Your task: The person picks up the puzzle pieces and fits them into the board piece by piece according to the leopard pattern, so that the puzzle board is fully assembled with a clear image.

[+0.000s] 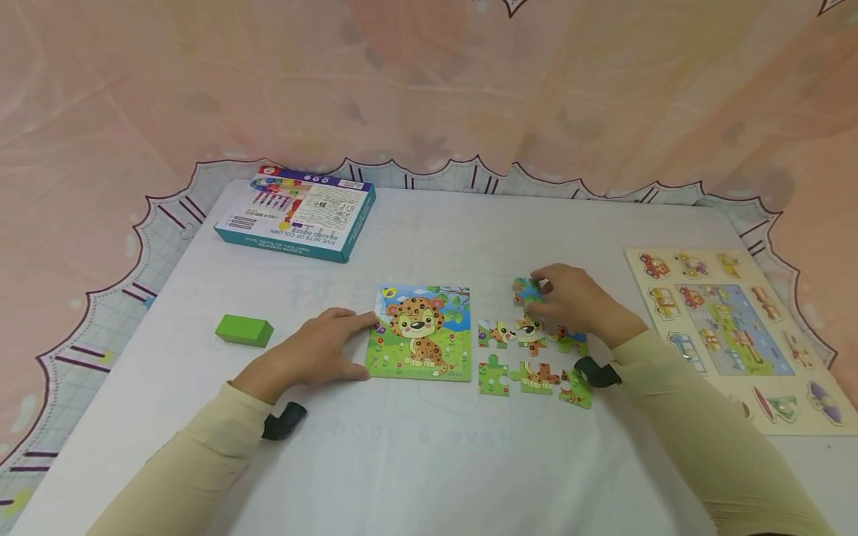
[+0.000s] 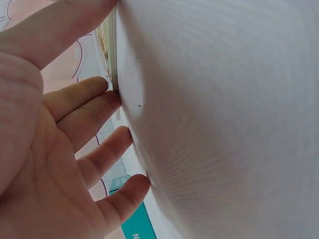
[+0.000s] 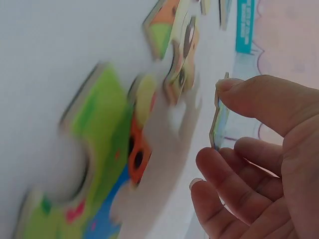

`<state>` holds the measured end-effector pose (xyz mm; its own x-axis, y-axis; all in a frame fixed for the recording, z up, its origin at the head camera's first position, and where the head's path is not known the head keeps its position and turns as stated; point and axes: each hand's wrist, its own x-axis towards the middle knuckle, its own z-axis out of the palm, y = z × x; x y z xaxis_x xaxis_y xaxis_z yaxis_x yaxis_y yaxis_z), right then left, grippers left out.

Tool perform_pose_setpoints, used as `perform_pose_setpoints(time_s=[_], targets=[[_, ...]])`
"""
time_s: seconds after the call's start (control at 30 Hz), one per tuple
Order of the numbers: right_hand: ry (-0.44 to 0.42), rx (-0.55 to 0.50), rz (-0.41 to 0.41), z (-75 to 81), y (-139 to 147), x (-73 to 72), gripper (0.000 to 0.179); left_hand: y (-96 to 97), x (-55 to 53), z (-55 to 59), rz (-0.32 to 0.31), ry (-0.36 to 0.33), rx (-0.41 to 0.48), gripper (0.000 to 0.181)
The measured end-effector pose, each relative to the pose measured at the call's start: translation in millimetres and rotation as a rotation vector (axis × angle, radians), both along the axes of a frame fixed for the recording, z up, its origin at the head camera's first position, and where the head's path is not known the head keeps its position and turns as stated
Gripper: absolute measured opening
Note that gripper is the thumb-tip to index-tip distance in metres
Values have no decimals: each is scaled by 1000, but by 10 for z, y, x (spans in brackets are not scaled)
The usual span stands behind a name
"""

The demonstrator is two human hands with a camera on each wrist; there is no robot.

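A square leopard picture board (image 1: 418,331) lies in the middle of the table. My left hand (image 1: 315,348) is at its left side, thumb and index fingertips at the edge, fingers spread in the left wrist view. To the board's right, my right hand (image 1: 575,299) pinches a blue-and-green jigsaw piece (image 1: 526,291) between thumb and fingers; the right wrist view shows this piece (image 3: 219,117) edge-on, above the table. Below that hand lie several jigsaw pieces in two loose rows, among them a green corner piece (image 1: 493,377) and a leopard-body piece (image 1: 536,378).
A teal-edged bead box (image 1: 295,212) stands at the back left, and a green block (image 1: 244,330) lies beyond my left wrist. At the far right is a vehicle peg board (image 1: 737,339), partly behind my right sleeve. A patterned curtain (image 1: 429,89) closes off the back.
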<state>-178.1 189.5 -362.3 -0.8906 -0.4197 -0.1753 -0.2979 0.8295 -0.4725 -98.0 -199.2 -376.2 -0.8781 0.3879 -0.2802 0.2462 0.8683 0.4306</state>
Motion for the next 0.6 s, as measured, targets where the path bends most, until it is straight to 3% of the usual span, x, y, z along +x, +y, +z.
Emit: perform_pose_setpoints(time_s=[0.6], targets=[[54,-4,90,10,-474,44,60,10,-3,8,8,-9,-7,83]])
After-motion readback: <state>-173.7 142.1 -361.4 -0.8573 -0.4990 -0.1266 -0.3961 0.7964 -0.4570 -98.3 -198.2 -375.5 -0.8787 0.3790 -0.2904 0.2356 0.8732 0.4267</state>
